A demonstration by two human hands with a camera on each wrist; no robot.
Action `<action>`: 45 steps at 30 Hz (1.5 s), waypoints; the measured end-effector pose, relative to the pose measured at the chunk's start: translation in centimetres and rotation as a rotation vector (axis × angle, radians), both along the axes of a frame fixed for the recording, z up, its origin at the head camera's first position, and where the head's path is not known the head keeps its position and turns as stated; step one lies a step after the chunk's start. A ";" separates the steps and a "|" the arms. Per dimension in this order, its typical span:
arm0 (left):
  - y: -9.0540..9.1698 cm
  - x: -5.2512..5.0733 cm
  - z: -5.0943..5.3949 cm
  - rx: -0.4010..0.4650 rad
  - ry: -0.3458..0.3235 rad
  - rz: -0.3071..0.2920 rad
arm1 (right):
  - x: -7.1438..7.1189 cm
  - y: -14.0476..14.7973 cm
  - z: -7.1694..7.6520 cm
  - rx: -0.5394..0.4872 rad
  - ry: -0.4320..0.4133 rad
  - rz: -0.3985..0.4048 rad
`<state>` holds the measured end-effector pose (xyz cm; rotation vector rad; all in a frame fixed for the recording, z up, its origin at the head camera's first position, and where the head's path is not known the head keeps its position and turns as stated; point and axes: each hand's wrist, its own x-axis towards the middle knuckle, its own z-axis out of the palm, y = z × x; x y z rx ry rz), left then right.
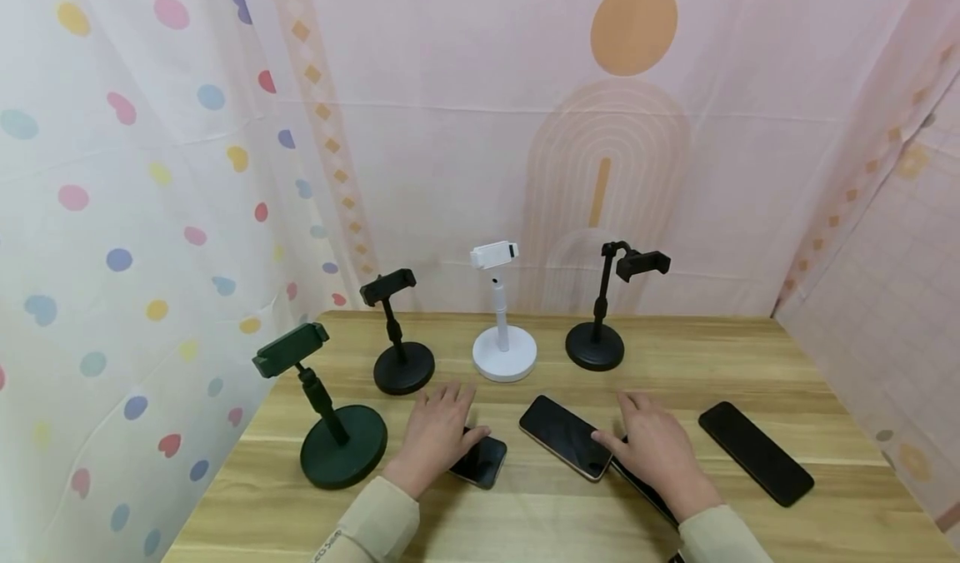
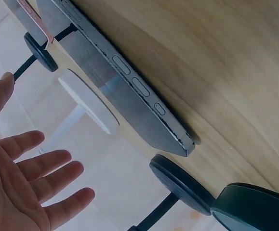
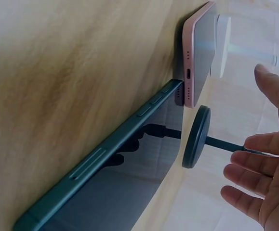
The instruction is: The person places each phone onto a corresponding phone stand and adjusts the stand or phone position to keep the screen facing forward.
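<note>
My left hand (image 1: 437,434) hovers with fingers spread above a dark-screened smartphone (image 1: 483,463), which it partly hides in the head view. In the left wrist view a gap shows between that palm and the phone's worn silver edge (image 2: 125,72). Over on the right, my right hand (image 1: 658,448) hangs with relaxed fingers above a green-edged smartphone (image 3: 129,163), largely covered in the head view. Touching or almost touching that phone's corner is a pink-edged smartphone (image 1: 566,435), lying between the hands. Neither hand holds anything.
Another black smartphone (image 1: 756,453) lies at the right of the wooden table (image 1: 540,513). Behind the phones stand a dark green phone stand (image 1: 343,446), a black stand (image 1: 403,367), a white stand (image 1: 504,353) and another black stand (image 1: 595,346). Patterned curtains (image 1: 435,130) enclose the table.
</note>
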<state>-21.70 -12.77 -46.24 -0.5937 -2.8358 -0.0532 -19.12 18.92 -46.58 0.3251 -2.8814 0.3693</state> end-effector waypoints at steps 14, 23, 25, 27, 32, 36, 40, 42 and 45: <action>0.0 -0.3 0.3 0.022 -0.066 -0.012 | 0.4 -0.6 0.9 0.026 -0.068 0.020; 0.1 -0.4 0.9 0.047 -0.170 -0.004 | 0.4 -0.9 1.1 0.008 -0.124 0.026; 0.1 -0.4 1.0 0.047 -0.188 0.001 | 0.4 -1.0 1.1 0.006 -0.129 0.031; 0.1 -0.5 1.0 0.049 -0.206 0.006 | 0.4 -1.0 1.1 0.007 -0.138 0.033; 0.2 -0.9 0.9 0.061 -0.226 0.006 | 0.4 -1.2 1.4 0.021 -0.155 0.040; 0.2 -1.1 0.9 0.073 -0.249 0.013 | 0.4 -1.3 1.6 0.028 -0.180 0.046; 0.4 -1.4 0.9 0.086 -0.289 0.030 | 0.4 -1.3 1.5 0.026 -0.209 0.048; 0.5 -1.6 1.0 0.091 -0.310 0.040 | 0.4 -1.3 1.5 0.024 -0.217 0.049; 0.6 -1.7 1.2 0.098 -0.343 0.055 | 0.5 -1.4 1.5 0.023 -0.226 0.050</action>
